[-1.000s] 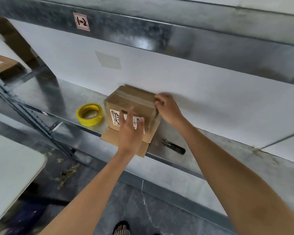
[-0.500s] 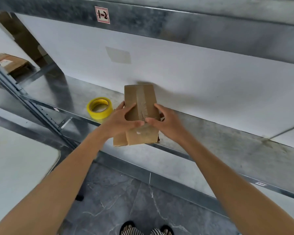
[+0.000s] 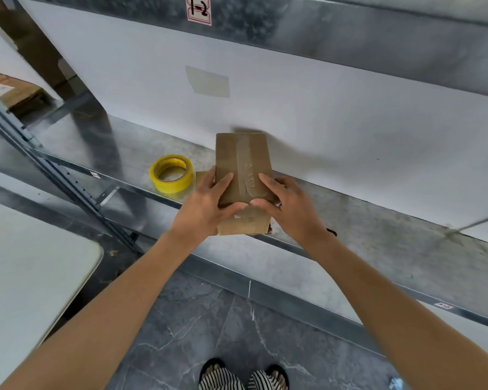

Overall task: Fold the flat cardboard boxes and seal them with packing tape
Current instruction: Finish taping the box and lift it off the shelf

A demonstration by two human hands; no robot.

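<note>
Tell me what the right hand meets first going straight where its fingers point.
Probably the tape strip on the box top, just ahead of the right hand; past the box, the white wall, though depth is unclear.

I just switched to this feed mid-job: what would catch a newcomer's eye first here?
The cardboard box stands at centre on the metal shelf, with a tape strip running along its top. The left hand and the right hand grip it from either side, thumbs meeting at its near edge. Just left of it on the same shelf lies a bright yellow tape roll.
</note>
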